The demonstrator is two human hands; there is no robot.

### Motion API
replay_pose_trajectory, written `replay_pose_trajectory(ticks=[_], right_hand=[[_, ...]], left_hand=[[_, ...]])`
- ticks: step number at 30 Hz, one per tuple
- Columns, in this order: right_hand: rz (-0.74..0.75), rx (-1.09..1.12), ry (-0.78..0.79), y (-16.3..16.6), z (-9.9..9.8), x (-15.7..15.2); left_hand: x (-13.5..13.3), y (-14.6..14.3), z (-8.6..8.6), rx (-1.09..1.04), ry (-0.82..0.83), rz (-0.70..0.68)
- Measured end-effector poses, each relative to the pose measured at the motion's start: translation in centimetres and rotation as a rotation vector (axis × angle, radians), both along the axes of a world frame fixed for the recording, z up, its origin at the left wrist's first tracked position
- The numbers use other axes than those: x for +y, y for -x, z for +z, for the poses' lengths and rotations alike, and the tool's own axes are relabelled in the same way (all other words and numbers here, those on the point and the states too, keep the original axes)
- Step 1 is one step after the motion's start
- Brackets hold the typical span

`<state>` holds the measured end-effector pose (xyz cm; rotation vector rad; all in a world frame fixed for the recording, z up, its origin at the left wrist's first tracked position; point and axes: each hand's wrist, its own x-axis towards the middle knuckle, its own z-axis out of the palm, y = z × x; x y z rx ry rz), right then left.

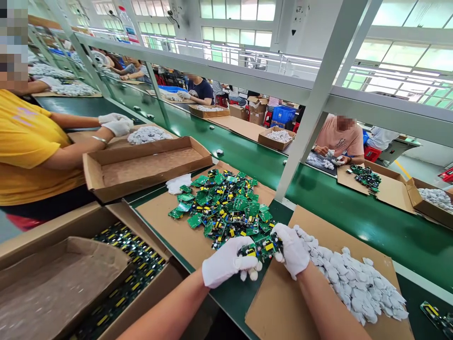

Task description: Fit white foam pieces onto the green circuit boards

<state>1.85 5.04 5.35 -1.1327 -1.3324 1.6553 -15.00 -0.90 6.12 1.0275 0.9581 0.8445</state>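
We take the pile of circuit boards [226,203] as the reference for all positions. It lies loose on a brown cardboard sheet [166,226], which keeps the green boards off the conveyor belt [336,208] and within easy reach.

Just on the near side of the pile, both our hands meet on one small circuit board [262,246]. The left hand [226,264], in a white glove, closes around the board's left end with the fingers curled under it. The right hand [292,250], also gloved, pinches the opposite end. We judge that the two-handed hold steadies the board by its edges, and that the gloves keep skin off the components. Whether a white part is pressed between the left fingertips, we cannot tell.

Right of the pile, touching our right hand, a heap of white plastic parts [354,283] rests on a second cardboard sheet [283,307], so that both stocks flank the working spot.

Left of the pile and nearer to us, an open carton [138,264] holds boards laid in rows. Beyond that carton, an empty shallow cardboard tray [148,165] sits in front of a co-worker in a yellow shirt [28,141]. A white cloth [179,183] lies at the pile's far-left corner.
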Motion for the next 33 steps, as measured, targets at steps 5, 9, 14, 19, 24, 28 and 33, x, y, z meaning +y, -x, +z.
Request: replay_pose_trajectory(ticks=[5,9,14,19,24,28,33], right_hand=[[0.026,0.078,0.034,0.2,-0.1,-0.7],[0.04,0.079,0.037,0.6,-0.2,-0.4],[-0.165,-0.023,-0.116,0.9,-0.2,2.6],[-0.075,-0.244,-0.423,1.4,0.4,1.7],[0.174,-0.324,-0.234,2.3,0.9,-1.5],[0.21,-0.12,-0.071,1.9,1.1,-2.7],[0.196,0.347,0.014,1.1,0.8,-3.3]], left_hand=[[0.4,0.3,-0.2,-0.016,-0.025,-0.048],[1.1,0.9,-0.7,-0.105,-0.065,-0.154],[1.5,1.6,-1.0,0.061,-0.116,0.086],[1.0,0.8,-1.0,0.247,-0.126,0.191],[0.2,0.2,-1.2,0.153,-0.204,0.145],[-0.2,0.2,-1.4,0.009,-0.235,0.076],[0.8,-0.2,-1.3,-0.147,-0.209,0.108]])
